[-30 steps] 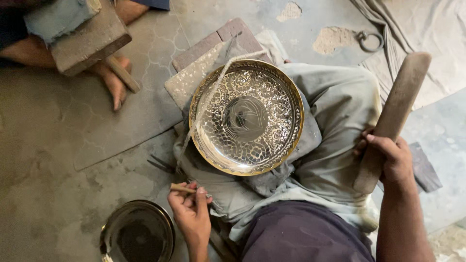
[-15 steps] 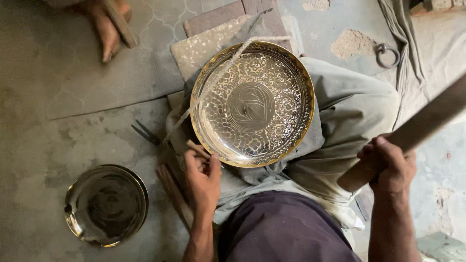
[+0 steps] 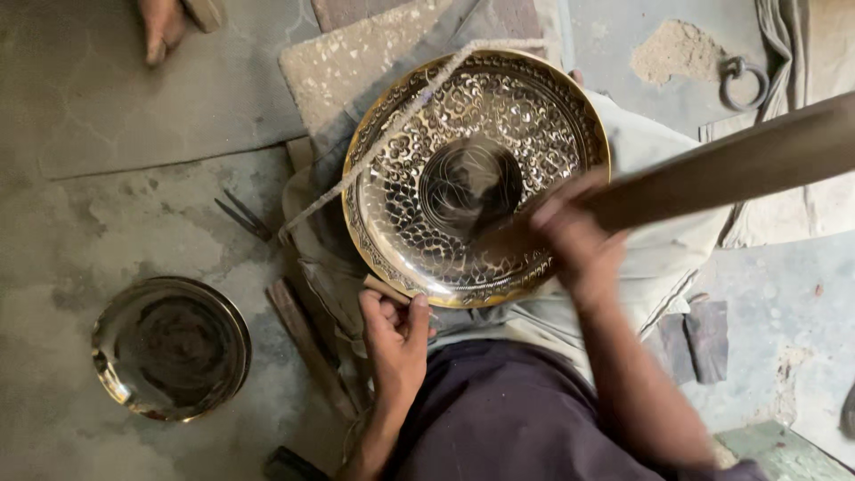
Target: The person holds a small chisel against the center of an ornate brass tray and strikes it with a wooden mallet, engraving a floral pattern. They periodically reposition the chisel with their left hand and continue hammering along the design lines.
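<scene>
A round engraved brass plate (image 3: pixel 419 107) rests on my cloth-covered lap. At the plate's near rim my left hand (image 3: pixel 394 334) grips a short wooden tool (image 3: pixel 385 289), its tip touching the rim. My right hand (image 3: pixel 579 240), blurred by motion, holds a long flat wooden bat (image 3: pixel 739 165) over the plate's right side. The bat's near end lies across the engraved surface. A thin cord (image 3: pixel 401 120) runs diagonally over the plate's upper left.
A smaller plain brass bowl (image 3: pixel 171 346) sits on the floor at lower left. Another person's foot (image 3: pixel 165 25) shows at top left. A stone slab (image 3: pixel 356 62) lies behind the plate. An iron ring (image 3: pixel 744 82) and cloth lie at upper right.
My right hand has swung the bat from the right side in over the plate. My left hand moved the small tool up to the plate's near rim. The view shifted closer.
</scene>
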The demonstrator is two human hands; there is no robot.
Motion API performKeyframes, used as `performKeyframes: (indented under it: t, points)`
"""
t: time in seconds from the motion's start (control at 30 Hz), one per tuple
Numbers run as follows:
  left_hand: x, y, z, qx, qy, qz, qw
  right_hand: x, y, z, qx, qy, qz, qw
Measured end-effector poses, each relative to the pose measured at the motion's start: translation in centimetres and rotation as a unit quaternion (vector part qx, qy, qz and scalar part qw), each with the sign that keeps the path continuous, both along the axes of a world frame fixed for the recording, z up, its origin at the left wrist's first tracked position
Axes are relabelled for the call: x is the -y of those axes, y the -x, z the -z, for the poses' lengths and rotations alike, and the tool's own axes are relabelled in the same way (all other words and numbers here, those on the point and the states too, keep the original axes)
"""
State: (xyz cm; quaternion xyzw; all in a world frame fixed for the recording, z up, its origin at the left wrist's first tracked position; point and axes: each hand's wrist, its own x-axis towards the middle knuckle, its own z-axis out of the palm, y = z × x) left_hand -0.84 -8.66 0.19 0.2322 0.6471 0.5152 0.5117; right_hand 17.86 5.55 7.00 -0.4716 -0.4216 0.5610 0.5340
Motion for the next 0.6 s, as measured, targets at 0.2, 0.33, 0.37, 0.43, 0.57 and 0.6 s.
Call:
performKeyframes:
  t: [0.2,0.33,0.37,0.43,0.57,0.6]
  points:
    - [0.1,2.1,-2.0,-0.031,0.026,0.005,0.999,2.5,-4.5,-0.1,-0.022,-0.049,-0.054,0.997]
    - [0.6,4.6,-4.5,-0.115,0.017,-0.04,0.992,3.2,-13.4,-2.4,-0.007,-0.002,0.135,0.991]
    - [0.6,4.9,-5.2,-0.132,0.02,-0.041,0.99,3.7,-14.3,-2.4,0.021,0.004,0.147,0.989]
    - [0.2,5.1,-6.3,-0.138,0.025,-0.025,0.99,4.8,-15.1,-2.5,0.076,0.027,0.168,0.982]
    - [-1.8,4.0,-7.0,-0.069,-0.042,-0.019,0.997,6.1,-13.6,-3.1,0.192,0.089,0.198,0.957]
    - [-2.4,3.4,-7.0,-0.039,-0.07,-0.01,0.997,6.2,-13.1,-3.5,0.227,0.109,0.204,0.946]
